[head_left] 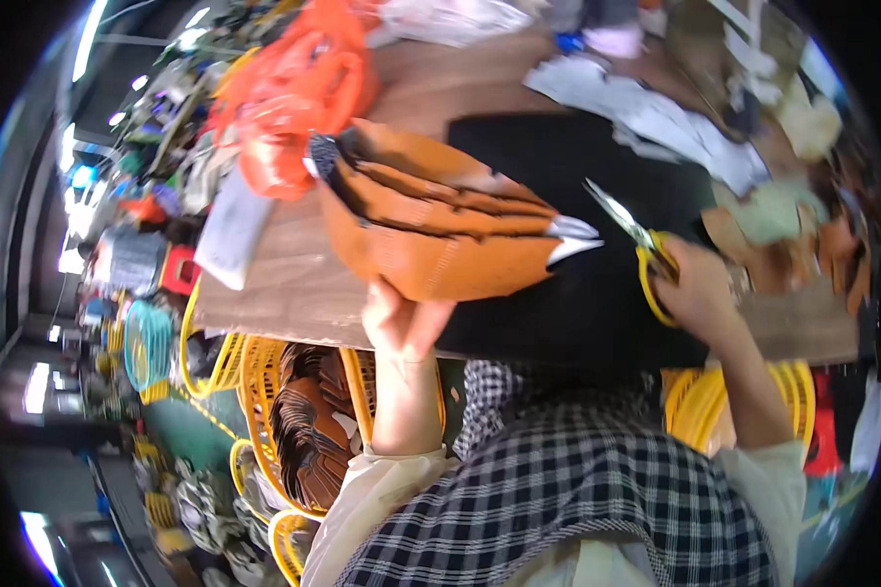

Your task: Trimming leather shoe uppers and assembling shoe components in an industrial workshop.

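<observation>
My left hand (401, 318) grips a bundle of orange-brown leather pieces (440, 256) from below, its fingers partly hidden behind them. The pieces look like stitched shoe uppers, layered with dark gaps between them and whitish tips on the right end. At their upper left end is a dark grey patch. In my right hand (697, 291) is a pair of scissors (644, 235) with yellow handles, its blades pointing up and left. The blades are apart from the leather, over a black mat (568, 318) on the wooden table (284, 293).
An orange-red plastic bag (308, 93) lies at the table's far left, near a pale flat board (233, 230). Crumpled white material (646, 108) lies behind the mat. Leather scraps (754, 249) pile up at right. Below the left edge, a yellow basket (255, 401) holds brown leather pieces.
</observation>
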